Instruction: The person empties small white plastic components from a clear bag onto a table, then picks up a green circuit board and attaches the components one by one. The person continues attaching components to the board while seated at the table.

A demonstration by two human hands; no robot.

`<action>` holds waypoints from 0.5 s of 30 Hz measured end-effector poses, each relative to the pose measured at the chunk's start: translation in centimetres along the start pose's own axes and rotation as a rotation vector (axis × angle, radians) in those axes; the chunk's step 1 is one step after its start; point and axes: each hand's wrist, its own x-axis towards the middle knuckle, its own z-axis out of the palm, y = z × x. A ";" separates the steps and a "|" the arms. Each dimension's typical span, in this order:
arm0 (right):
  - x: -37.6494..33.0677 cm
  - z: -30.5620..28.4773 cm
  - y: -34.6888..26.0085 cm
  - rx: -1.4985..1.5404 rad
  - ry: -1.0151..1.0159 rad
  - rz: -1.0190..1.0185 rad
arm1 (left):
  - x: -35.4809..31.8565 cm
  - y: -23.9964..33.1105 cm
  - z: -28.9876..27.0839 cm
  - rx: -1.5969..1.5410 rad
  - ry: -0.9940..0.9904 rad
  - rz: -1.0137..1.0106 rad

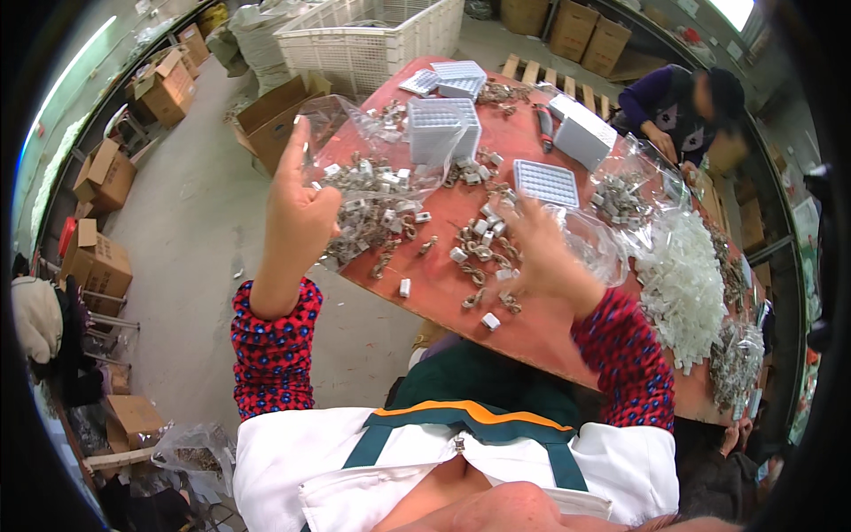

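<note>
parts pile (481,228) | red table (550,337) | between 2 hands (306,199), nearer right

I see small parts (483,228) on the red table (550,332), the left hand (301,202) at its left edge, the right hand (539,241) above it, a white crate (363,51) beyond.
</note>
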 end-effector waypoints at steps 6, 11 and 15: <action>-4.7 10.0 0.8 0.089 0.159 -0.186 | -0.2 0.2 0.5 -0.002 0.007 -0.027; 2.4 8.6 2.4 -0.086 0.141 -0.102 | -0.3 0.4 0.6 0.040 -0.017 -0.047; 6.4 7.4 2.5 -0.047 -0.063 0.074 | -0.3 0.7 0.7 0.096 -0.017 -0.029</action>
